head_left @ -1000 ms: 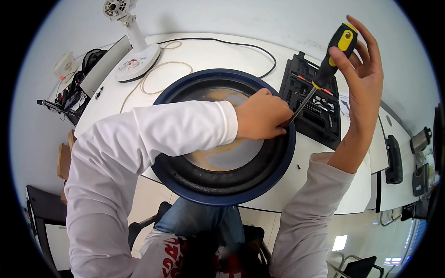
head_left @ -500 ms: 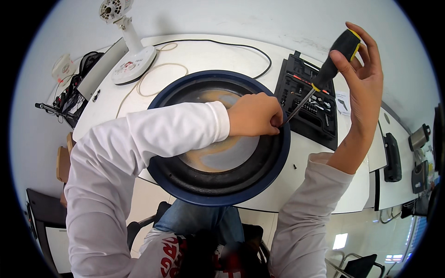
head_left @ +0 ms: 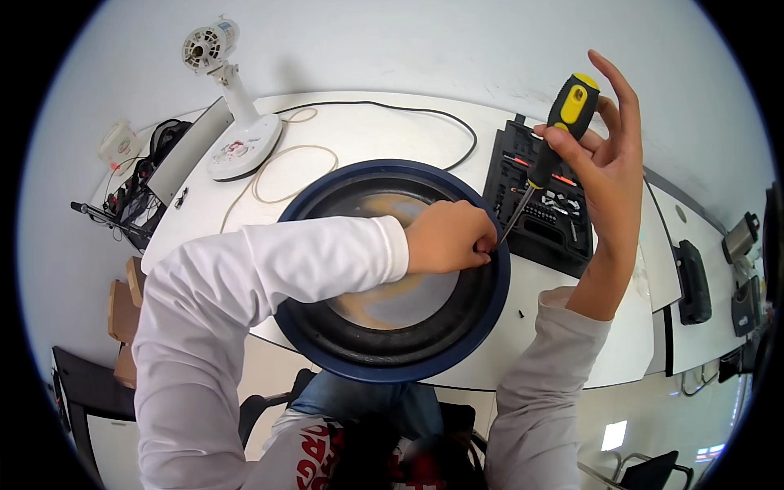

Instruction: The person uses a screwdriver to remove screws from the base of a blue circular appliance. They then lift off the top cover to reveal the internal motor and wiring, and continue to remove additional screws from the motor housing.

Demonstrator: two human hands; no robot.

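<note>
A wide round pan-like piece (head_left: 359, 314) with a dark blue rim, a black ring and a stained grey centre sits at the table's near edge. My left hand (head_left: 452, 237) reaches across it, fingers pinched together at the right inner rim. Whatever they hold there is hidden. In my right hand (head_left: 608, 155) is a screwdriver (head_left: 545, 159) with a black and yellow handle, gripped by thumb and fingers while the index finger points up. Its shaft slants down left to the rim, beside my left fingertips. Where the tip ends cannot be made out.
Behind the screwdriver lies an open black tool case (head_left: 543, 224) with bits and sockets. A small dark screw-like piece (head_left: 521, 314) is on the white table (head_left: 457, 380). A white fan stand (head_left: 245, 139) with loose cables stands at the back left. Another table (head_left: 710, 327) is at right.
The screwdriver's handle has turned, its yellow patch now facing me, and my right fingers have shifted on it. My left hand keeps its place at the rim. The whole view has tilted slightly.
</note>
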